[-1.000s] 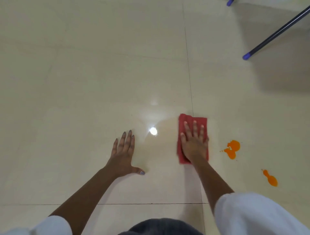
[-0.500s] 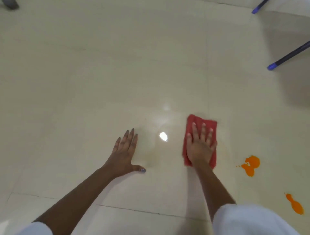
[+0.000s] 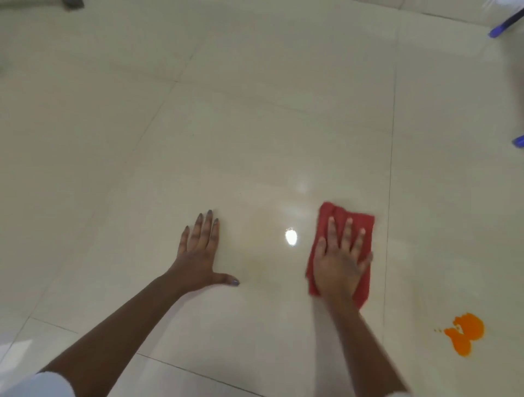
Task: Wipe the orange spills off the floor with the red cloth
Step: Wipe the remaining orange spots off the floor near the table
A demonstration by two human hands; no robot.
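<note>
A folded red cloth [image 3: 365, 226] lies flat on the glossy cream tiled floor [image 3: 255, 127]. My right hand [image 3: 338, 265] presses down on it with straight, spread fingers. To the left my left hand [image 3: 200, 255] rests flat on the bare floor, fingers straight and thumb out to the right. An orange spill [image 3: 465, 334] sits on the tile at the lower right, apart from the cloth, with a few tiny orange specks just left of it.
Blue-tipped legs of a dark stand show at the top right corner [image 3: 500, 28] and at the right edge [image 3: 519, 140]. A dark object [image 3: 72, 3] pokes in at the top left. A bright light reflection [image 3: 291, 236] lies between my hands.
The view has swung left and up, so the spill slid toward the lower right and the second spill left the frame. My right hand with the cloth has shifted slightly away from the spill.
</note>
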